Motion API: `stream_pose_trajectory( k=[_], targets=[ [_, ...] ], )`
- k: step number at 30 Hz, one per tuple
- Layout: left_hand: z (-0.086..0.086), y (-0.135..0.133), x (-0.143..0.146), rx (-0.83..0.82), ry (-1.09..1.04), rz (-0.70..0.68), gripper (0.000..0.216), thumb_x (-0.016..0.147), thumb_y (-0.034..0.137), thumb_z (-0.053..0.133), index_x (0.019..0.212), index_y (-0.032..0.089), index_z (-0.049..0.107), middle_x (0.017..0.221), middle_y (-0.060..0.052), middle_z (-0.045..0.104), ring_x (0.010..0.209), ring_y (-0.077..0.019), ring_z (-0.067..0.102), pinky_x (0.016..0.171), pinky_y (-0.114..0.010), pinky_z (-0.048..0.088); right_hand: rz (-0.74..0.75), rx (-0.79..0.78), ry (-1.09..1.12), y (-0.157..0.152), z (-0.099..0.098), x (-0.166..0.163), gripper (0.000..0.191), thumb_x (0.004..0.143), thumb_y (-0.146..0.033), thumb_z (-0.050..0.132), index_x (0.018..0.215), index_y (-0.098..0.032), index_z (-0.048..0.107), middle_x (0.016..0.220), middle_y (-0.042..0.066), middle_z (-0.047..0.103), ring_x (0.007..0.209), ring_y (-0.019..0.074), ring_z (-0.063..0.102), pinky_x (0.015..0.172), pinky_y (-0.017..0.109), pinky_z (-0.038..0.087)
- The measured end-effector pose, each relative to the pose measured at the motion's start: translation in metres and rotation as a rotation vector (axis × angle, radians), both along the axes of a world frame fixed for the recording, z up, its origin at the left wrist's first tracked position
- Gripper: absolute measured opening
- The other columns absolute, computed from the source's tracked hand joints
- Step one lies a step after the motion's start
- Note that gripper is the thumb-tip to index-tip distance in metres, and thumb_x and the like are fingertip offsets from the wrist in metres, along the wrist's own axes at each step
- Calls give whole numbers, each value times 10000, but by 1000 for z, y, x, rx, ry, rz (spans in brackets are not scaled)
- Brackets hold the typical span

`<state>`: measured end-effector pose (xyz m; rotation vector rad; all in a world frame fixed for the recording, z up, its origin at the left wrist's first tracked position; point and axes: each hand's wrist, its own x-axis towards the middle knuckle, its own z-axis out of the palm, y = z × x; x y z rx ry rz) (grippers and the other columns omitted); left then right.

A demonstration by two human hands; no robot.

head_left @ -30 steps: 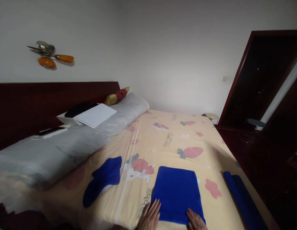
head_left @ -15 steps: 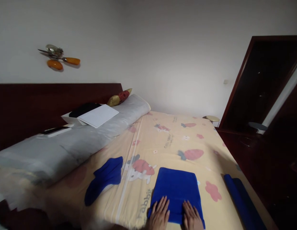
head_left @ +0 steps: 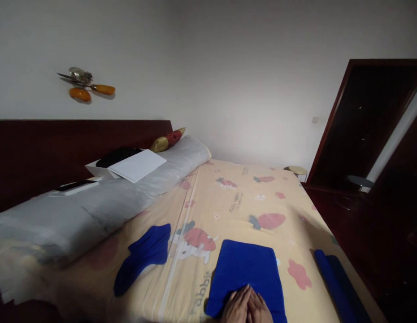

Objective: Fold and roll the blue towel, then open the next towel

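A blue cloth (head_left: pixel 247 264) lies flat as a rough rectangle on the bed near my body. My left hand (head_left: pixel 236 307) rests on its near part, palm down with fingers stretched forward. Beside it, my right hand (head_left: pixel 258 308) lies on the same cloth, its fingers also straight and angled inward. The two hands touch along their inner edges and neither grips anything. The cloth's near edge is partly covered by them. To the left, a crumpled blue cloth (head_left: pixel 144 255) sits apart from my hands.
A rolled or folded blue cloth (head_left: pixel 339 287) lies along the bed's right edge. The patterned bedsheet (head_left: pixel 235 224) stretches to the wall. At the headboard (head_left: pixel 43 143), a long grey bolster (head_left: pixel 128 202) carries a white box lid (head_left: pixel 137 165). A stool (head_left: pixel 297 170) stands beyond the bed.
My hands have slid toward each other, from apart on the cloth to touching at its middle. The view has tilted slightly upward.
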<state>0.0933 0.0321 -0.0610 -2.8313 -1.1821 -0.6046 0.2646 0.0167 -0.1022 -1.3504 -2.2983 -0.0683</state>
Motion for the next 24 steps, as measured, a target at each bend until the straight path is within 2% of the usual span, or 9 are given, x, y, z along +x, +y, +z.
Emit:
stream_pose_trajectory(
  k=[2,5,8,10,12,16,18,20,24],
  targets=[
    [6,2,-14,-7,11,81,639,886,229,418,1472,346,191,1454,35,437,1271,-151,488,1031,-317,419,-131,41,-6,0,-2,8,466,868,-361,489,1326,-282,519,1301,39,577,1153,265,589,904,402,526],
    [8,5,-44,35,8,378,538,939,322,363,1460,322,228,1469,-17,419,1307,-212,451,1059,-434,371,-392,216,23,-4,-11,33,487,890,-432,464,1355,-291,486,1289,66,588,1121,311,605,842,474,544],
    [3,5,-62,116,7,508,525,935,328,362,1450,300,260,1452,-38,443,1295,-239,465,1058,-498,346,-480,372,4,-6,-18,51,543,876,-456,484,1377,-246,464,1255,108,615,1063,334,636,770,491,559],
    [1,6,-61,185,7,479,545,923,268,368,1455,285,252,1442,-36,456,1288,-228,473,1049,-483,364,-469,440,-29,-6,-17,52,516,877,-447,481,1331,-207,523,1219,136,636,1034,334,650,752,480,566],
    [0,6,-50,244,10,366,601,892,167,370,1468,265,227,1439,-20,461,1288,-188,472,1035,-408,400,-384,454,-73,-5,-11,42,439,887,-388,460,1261,-197,588,1215,130,640,1048,306,647,776,438,572],
    [1,5,-14,253,18,66,690,832,86,380,1482,234,199,1412,21,495,1260,-112,492,992,-255,439,-110,307,-112,2,9,8,440,848,-241,466,1273,-209,573,1279,64,602,1133,227,604,866,324,553],
    [0,5,-2,204,15,70,686,838,104,382,1483,239,191,1404,22,502,1247,-115,506,979,-262,452,-55,218,-86,5,16,-3,502,836,-247,490,1337,-223,507,1293,50,587,1144,219,595,876,316,549],
    [0,5,0,138,20,135,665,862,144,388,1482,266,180,1426,16,473,1261,-142,497,985,-314,456,-67,180,-66,6,17,-3,521,856,-294,501,1374,-251,459,1299,42,580,1142,227,596,870,339,554],
    [7,9,-33,4,41,314,582,927,277,371,1469,315,164,1485,-2,386,1318,-205,436,1033,-438,403,-246,237,-46,-1,9,29,511,896,-392,476,1385,-247,445,1304,76,577,1140,264,597,855,399,557]
  ],
)
